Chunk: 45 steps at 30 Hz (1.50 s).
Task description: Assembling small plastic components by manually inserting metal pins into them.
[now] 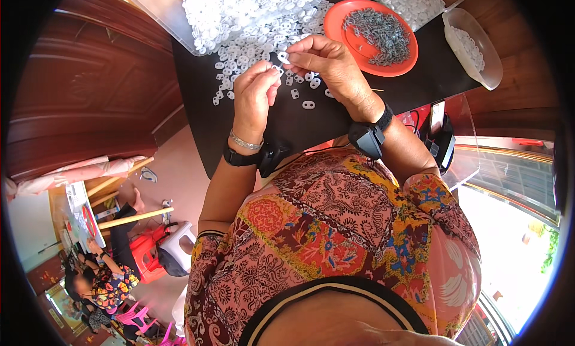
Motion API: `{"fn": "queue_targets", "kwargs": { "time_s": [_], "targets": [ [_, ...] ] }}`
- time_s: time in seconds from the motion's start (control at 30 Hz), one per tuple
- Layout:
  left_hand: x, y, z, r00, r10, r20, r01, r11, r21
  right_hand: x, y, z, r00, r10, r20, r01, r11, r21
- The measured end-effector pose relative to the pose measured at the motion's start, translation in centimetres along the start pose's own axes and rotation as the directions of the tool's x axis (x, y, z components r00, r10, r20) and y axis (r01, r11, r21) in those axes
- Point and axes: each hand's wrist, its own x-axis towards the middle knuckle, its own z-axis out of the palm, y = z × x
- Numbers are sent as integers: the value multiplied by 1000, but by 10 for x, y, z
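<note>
Wore a short-sleeved top (317, 226) in pink, maroon, yellow and blue, patched with flowers and scrolls. Had a black neckband (335, 282) with a cream stripe. Bore a silver bracelet (245, 142) and black strap (241, 158) on the left wrist (248, 129), another black strap (384, 117) with a dark box (366, 139) on the right. Showed a thin black cable (320, 148) between.

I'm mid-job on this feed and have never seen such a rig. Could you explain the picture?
There's no robot: the left hand and right hand are bare human ones. The only view is from a fisheye camera worn on the head, looking down, so straight edges bend. On the black table lie loose pieces, white with holes, a clear bin heaped with more, and a red plate of grey parts. The right hand pinches a white piece; the left seems to pinch another.
</note>
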Motion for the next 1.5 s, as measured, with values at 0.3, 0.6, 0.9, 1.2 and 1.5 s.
{"fn": "queue_targets", "kwargs": {
  "time_s": [0.3, 0.6, 0.9, 1.2, 1.5],
  "targets": [
    [0, -1, 0, 1000, 13, 16, -14, 999, 37, -2, 0, 2, 999, -44, -17, 41, 993, -112],
    [-2, 0, 2, 1000, 31, -1, -31, 998, 61, -3, 5, 1, 996, -90, 12, 89, 958, -273],
    [-1, -5, 2, 998, 58, -10, -58, 998, 2, -5, 8, 3, 992, -103, 76, 122, 937, -327],
    [-3, -1, 1, 1000, -4, 1, 4, 997, -79, -10, 1, 7, 980, -173, 95, 198, 857, -475],
    [1, -4, -2, 1000, 19, 0, -19, 999, 36, -12, -1, 14, 942, -295, 159, 329, 727, -602]
  ]
}}
